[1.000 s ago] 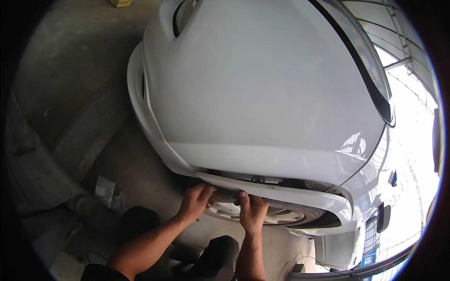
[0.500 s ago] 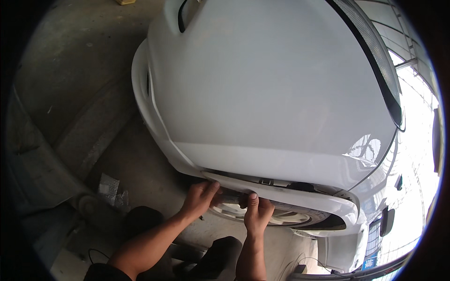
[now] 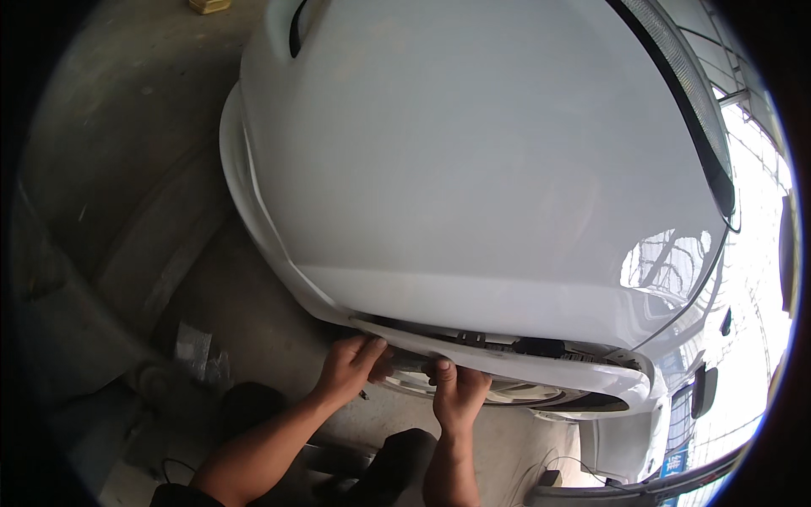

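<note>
Both hands are closed on the lower edge of a white car fender [image 3: 541,368], over the wheel arch. My left hand [image 3: 348,369] grips it close to the front bumper, fingers curled underneath. A short way to the right, my right hand [image 3: 460,395] has its thumb up against the panel's edge, its other fingers partly hidden. The wheel [image 3: 524,394] shows below the fender. Between the fender and the broad white hood [image 3: 473,169] runs an open gap with dark parts and a bracket [image 3: 471,338] inside.
At the left stands the white front bumper [image 3: 245,177]. A large grey curved panel [image 3: 59,321] lies beyond it, with clear plastic wrap [image 3: 196,351] on the floor. A yellow object [image 3: 209,5] sits far back. The side mirror [image 3: 704,390] juts out at the right.
The fender's upper edge has come further away from the hood, and the gap is wider. Both hands keep their grip and have shifted slightly down and left as the view moved.
</note>
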`<state>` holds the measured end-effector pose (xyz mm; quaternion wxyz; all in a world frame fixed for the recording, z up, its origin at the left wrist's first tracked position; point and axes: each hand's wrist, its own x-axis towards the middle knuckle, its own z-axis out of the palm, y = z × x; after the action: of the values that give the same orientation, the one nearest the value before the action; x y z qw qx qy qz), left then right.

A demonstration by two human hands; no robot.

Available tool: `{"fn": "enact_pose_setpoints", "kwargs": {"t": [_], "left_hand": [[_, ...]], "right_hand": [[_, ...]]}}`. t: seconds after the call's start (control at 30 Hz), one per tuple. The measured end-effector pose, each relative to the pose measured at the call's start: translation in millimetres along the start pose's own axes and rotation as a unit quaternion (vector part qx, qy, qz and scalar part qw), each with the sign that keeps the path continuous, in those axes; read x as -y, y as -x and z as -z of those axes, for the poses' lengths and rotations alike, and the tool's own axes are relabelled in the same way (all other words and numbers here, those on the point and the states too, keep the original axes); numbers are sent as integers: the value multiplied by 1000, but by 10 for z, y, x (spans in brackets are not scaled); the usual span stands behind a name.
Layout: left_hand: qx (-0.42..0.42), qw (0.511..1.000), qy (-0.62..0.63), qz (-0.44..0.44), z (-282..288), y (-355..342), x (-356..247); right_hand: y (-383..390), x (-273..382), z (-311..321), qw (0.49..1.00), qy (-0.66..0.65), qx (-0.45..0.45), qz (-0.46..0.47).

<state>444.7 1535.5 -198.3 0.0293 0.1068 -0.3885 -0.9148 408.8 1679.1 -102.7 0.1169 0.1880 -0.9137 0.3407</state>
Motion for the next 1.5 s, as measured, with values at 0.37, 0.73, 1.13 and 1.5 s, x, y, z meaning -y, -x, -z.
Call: {"fn": "enact_pose_setpoints", "kwargs": {"t": [0.37, 0.73, 1.13, 1.5], "left_hand": [[51, 997, 3, 57, 82, -43, -89], [55, 994, -34, 86, 27, -96, -218], [27, 998, -15, 49, -8, -88, -219], [-17, 998, -59, -18, -96, -2, -106]], "right_hand": [[-103, -235, 33, 995, -45, 28, 84], [-119, -402, 34, 986, -17, 36, 160], [-78, -400, 37, 987, 0, 41, 152], [-48, -252, 9, 992, -108, 36, 50]]}}
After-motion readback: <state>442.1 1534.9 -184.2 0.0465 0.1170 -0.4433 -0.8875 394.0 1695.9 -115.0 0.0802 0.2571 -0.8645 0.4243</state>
